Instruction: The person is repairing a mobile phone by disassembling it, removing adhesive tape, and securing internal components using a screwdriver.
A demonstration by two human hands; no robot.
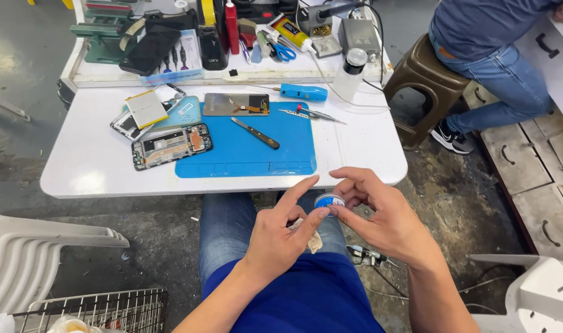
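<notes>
Both our hands meet over our lap, just off the near edge of the white table (96, 166). Our right hand (386, 216) pinches a small round tin (329, 200) with a blue and white top between thumb and fingers, holding it level. Our left hand (278, 237) has a crumpled bit of cloth (309, 237) tucked under its curled fingers, while its forefinger stretches out and touches the tin's rim.

On the table, a blue mat (244, 151) lies along the near edge. A knife with a dark handle (257, 133) rests on the mat's middle, and tweezers (312, 114) lie at its far right corner. An opened phone frame (170, 147) sits at the mat's left edge, with a flat battery (146, 108) and other phone parts beyond it. A blue tool (303, 92) lies near the far edge, beside a clear bottle with a dark cap (350, 74).

Another person in jeans sits on a brown stool (423, 77) past the table's far right corner.
</notes>
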